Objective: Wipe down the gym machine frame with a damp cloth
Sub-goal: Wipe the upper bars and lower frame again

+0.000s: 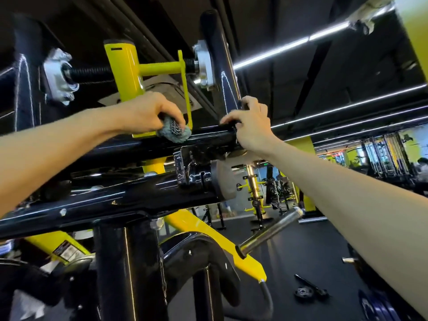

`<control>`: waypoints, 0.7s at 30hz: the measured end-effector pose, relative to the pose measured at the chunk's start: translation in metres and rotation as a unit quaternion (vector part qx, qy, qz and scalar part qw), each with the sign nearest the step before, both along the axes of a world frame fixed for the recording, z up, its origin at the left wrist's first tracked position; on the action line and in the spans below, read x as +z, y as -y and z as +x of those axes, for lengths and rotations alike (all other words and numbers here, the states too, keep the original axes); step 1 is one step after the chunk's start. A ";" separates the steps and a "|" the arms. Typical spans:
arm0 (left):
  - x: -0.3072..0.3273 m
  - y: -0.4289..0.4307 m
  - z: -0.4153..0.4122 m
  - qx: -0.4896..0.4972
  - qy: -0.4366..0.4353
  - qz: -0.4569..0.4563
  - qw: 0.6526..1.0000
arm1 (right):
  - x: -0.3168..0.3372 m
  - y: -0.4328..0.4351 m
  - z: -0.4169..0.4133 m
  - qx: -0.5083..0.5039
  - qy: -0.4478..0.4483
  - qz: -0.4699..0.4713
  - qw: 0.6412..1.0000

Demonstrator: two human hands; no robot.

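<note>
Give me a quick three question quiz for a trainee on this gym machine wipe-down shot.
1. True or false: the left hand holds the grey cloth against the black crossbar.
2. Pick one: the right hand is A) lying flat on the floor, B) gripping the black crossbar beside the upright post, C) holding a spray bottle.
3. Fill in: the bracket just above the grey cloth is painted ____.

Key: 1 true; 2 B; 3 yellow.
</note>
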State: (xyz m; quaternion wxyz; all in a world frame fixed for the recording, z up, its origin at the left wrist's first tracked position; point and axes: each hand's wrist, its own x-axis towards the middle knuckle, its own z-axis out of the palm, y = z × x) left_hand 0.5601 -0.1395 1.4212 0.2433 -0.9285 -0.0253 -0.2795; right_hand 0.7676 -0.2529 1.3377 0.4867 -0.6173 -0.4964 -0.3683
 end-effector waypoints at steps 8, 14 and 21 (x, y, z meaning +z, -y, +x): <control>-0.002 0.011 0.026 -0.017 0.005 -0.015 1.000 | 0.000 0.005 -0.010 -0.026 -0.053 -0.002 0.998; 0.004 -0.005 -0.020 0.051 0.012 -0.045 0.998 | 0.000 -0.002 -0.009 -0.003 -0.065 0.027 0.998; -0.006 -0.004 -0.022 0.047 0.015 -0.057 0.997 | -0.001 -0.008 -0.017 0.025 -0.093 0.046 0.994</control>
